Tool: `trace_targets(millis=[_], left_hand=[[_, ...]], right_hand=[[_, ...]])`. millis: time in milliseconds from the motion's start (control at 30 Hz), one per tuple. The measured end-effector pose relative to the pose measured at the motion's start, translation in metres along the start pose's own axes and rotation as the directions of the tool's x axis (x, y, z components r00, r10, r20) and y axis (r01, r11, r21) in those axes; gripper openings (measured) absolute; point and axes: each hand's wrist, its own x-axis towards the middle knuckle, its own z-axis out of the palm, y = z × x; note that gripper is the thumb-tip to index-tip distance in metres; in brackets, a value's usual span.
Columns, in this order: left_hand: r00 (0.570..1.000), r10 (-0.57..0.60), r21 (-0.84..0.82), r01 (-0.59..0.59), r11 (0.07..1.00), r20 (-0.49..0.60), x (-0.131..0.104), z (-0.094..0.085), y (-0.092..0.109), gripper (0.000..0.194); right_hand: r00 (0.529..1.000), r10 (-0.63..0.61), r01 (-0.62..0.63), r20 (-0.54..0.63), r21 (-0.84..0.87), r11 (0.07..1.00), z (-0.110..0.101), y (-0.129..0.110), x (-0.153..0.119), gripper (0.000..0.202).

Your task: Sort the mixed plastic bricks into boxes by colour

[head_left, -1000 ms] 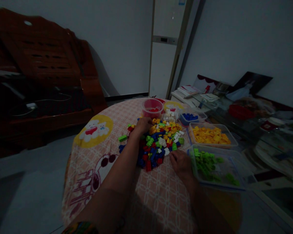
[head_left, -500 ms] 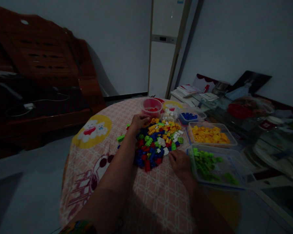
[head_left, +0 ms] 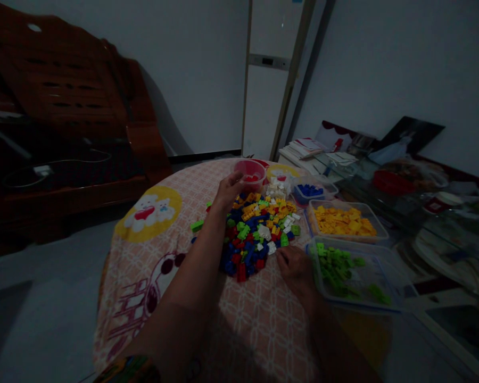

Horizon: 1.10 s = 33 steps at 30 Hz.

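Patterned tablecloth point(head_left: 247, 324) noted in a dimly lit room. Pink plastic bowl point(head_left: 247, 168), round and without a long axis, lies at two o'clock from the fingers of the left hand point(head_left: 228, 192), the nearer hand; red bricks point(head_left: 252, 178) sit inside. Mixed toy-brick pile point(head_left: 258, 227) lies at about four o'clock from that hand. Right hand point(head_left: 296, 266) rests beside the pile's four o'clock edge, fingers curled. Left finger closure, bowl contact and any brick within either grasp cannot be determined.

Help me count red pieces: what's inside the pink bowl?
Red pieces, too small to count, show in the pink bowl. The left hand hides part of its left side and anything behind.
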Motion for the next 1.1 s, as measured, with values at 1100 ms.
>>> trace_targets(millis=[1100], left_hand=[[0.865,-0.133,0.815,-0.39,0.429,0.484,-0.029,0.037,-0.002,0.023]], right_hand=[[1.0,-0.007,0.007,0.009,-0.034,0.999,0.003,0.003,0.0,0.025]])
